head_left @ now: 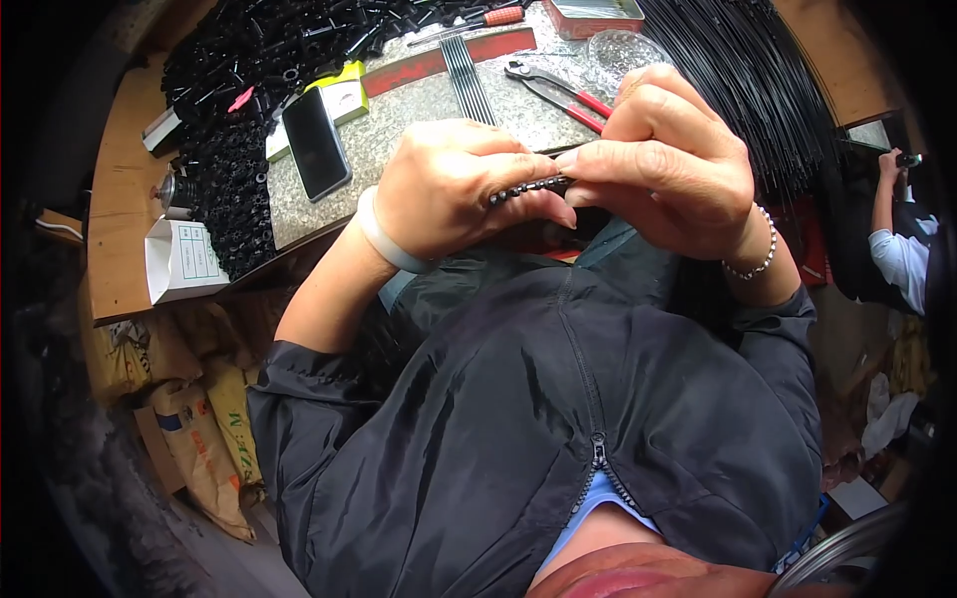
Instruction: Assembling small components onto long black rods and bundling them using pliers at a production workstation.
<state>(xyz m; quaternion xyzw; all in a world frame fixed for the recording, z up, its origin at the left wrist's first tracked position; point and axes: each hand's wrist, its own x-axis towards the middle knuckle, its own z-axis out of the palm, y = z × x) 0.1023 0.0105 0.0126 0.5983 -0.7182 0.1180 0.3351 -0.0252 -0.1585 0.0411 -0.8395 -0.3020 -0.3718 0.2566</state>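
My left hand (454, 189) is closed around a dark knobbly strip (528, 187), a row of small black shiny bits showing between thumb and forefinger. Thumb and forefinger of my right hand (668, 164) pinch together at the strip's right end. Both hands meet above the near edge of the worktop (414, 105), over my lap. Whether the strip is one piece or several rod ends side by side, I cannot tell. Just beyond the fingers lie several thin grey rods (467, 80) in a flat row, and red-handled pliers (558, 92).
A phone (316, 145) lies left of my hands. Black tubular parts (289, 40) and small black pieces (214, 184) heap at the left, by a white box (186, 261). Long black rods (748, 80) cover the right side. Another person's arm (887, 194) shows at far right.
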